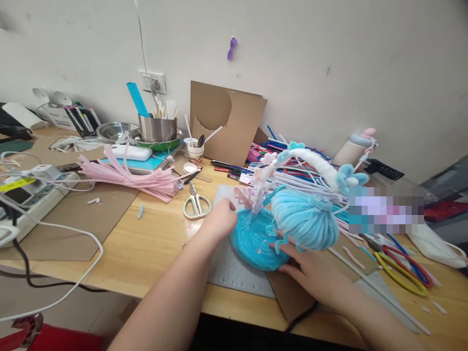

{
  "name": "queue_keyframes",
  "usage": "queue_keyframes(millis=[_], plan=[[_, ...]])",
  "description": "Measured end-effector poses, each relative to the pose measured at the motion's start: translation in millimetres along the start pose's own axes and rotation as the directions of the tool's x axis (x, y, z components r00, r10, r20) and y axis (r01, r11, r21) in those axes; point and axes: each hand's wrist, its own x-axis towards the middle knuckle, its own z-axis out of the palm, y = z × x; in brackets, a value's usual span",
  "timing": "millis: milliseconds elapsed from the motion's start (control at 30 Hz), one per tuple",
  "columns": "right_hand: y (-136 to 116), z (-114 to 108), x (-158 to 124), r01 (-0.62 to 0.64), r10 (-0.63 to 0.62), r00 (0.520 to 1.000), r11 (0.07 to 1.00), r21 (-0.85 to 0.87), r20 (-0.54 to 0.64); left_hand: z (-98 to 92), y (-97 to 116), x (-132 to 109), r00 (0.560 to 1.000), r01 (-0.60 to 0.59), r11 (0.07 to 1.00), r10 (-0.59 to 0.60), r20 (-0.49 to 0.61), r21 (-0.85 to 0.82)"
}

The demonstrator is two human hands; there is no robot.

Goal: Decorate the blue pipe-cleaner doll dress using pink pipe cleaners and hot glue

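A fuzzy turquoise pipe-cleaner figure lies on a grey mat (234, 273): a flat round coiled base (254, 239) and a pale blue ball (305, 219) above it, topped by a white arched handle (314, 161) with blue and pink trims. My left hand (219, 219) grips the left rim of the coiled base, fingers curled. My right hand (310, 270) holds the base's lower right edge, fingers pressed under the ball.
White-handled scissors (196, 204) lie left of the mat. A bundle of pink pipe cleaners (131, 176) lies further left. Many coloured pipe cleaners (292, 161) are heaped behind and right. Cardboard (228, 122) leans on the wall. A power strip (25, 195) and cables sit far left.
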Motion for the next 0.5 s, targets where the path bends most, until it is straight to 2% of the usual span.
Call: queue_keyframes(millis=[133, 267, 333, 400, 500], plan=[[14.9, -20.4, 5.2, 0.110, -0.101, 0.990, 0.988, -0.103, 0.094, -2.4, -5.5, -20.3, 1.000, -0.020, 0.998, 0.020, -0.005, -0.066], [39.0, -26.4, 9.5, 0.196, -0.185, 0.977, 0.976, -0.092, 0.110, 8.8, -14.5, -44.4, 0.999, -0.040, 0.981, 0.042, 0.008, -0.192], [47.6, -27.5, 10.9, 0.205, -0.198, 0.976, 0.976, -0.078, 0.087, 17.9, -18.9, -54.7, 0.999, -0.039, 0.916, 0.047, 0.009, -0.400], [50.4, -30.5, 11.8, 0.232, -0.228, 0.971, 0.971, -0.060, 0.077, 25.8, -21.2, -63.5, 0.999, -0.034, 0.812, 0.042, 0.000, -0.583], [46.6, -37.2, 13.2, 0.264, -0.262, 0.961, 0.965, -0.007, 0.089, 31.0, -19.5, -75.9, 1.000, -0.009, 0.674, 0.016, 0.003, -0.739]])
